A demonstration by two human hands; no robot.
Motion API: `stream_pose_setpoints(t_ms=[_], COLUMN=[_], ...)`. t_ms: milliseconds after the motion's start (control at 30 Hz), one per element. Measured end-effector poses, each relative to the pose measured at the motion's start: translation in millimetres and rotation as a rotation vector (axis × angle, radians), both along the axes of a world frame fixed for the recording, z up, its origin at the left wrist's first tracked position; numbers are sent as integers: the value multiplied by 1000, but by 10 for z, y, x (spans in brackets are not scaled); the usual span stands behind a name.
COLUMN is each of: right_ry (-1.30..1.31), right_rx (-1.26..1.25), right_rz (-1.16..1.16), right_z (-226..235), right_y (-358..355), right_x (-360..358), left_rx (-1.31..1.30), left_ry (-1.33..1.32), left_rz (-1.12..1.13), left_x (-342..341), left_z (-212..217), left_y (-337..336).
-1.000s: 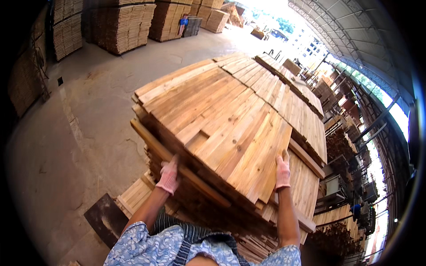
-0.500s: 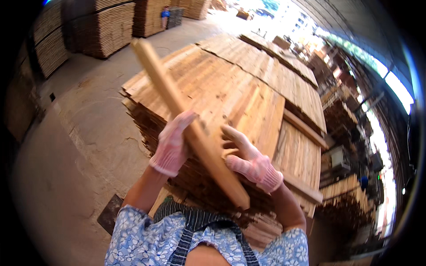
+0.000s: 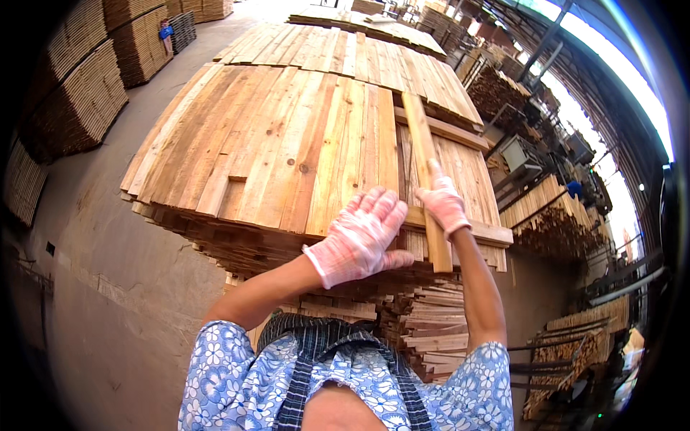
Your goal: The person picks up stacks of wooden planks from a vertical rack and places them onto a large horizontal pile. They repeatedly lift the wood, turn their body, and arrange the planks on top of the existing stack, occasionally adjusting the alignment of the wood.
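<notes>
A narrow wooden plank lies lengthwise over two crosswise battens, at the right side of the top layer on a big stack of boards. My right hand, in a pinkish-white knit glove, holds it near its front half, thumb across the top. My left hand, gloved alike, rests open with outstretched fingers at the front edge of the laid boards, beside the near batten. The far batten runs across behind. A slim gap separates the plank from the row on its left.
Tall stacks of sawn boards stand at the left beyond the concrete floor. Another person in blue is far off there. More timber piles and metal frames line the right. Loose wood pieces are piled below the stack's front edge.
The plank, earlier slanted in the air against my left hand, now lies on the battens at the right, in my right hand's grip. My left hand has moved right to the board edge.
</notes>
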State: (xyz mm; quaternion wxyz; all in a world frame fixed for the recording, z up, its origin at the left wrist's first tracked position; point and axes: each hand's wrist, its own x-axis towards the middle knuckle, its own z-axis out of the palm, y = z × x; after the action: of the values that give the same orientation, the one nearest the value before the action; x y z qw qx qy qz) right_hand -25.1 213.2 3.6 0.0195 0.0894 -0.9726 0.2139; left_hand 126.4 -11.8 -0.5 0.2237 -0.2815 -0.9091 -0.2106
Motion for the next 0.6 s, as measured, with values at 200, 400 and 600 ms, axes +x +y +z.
stream_pose_setpoints(t_ms=[200, 400, 600], right_ry=[-86, -25, -78], right_rx=[162, 240, -2], right_rz=[-77, 41, -91], right_z=[-40, -169, -104], right_y=[-192, -666, -807], right_x=[-228, -302, -192], left_rx=[-298, -151, -164], left_ry=[-218, 22, 179], left_rz=[85, 73, 138], left_x=[8, -99, -134], left_z=[-233, -513, -601], left_y=[193, 542, 579])
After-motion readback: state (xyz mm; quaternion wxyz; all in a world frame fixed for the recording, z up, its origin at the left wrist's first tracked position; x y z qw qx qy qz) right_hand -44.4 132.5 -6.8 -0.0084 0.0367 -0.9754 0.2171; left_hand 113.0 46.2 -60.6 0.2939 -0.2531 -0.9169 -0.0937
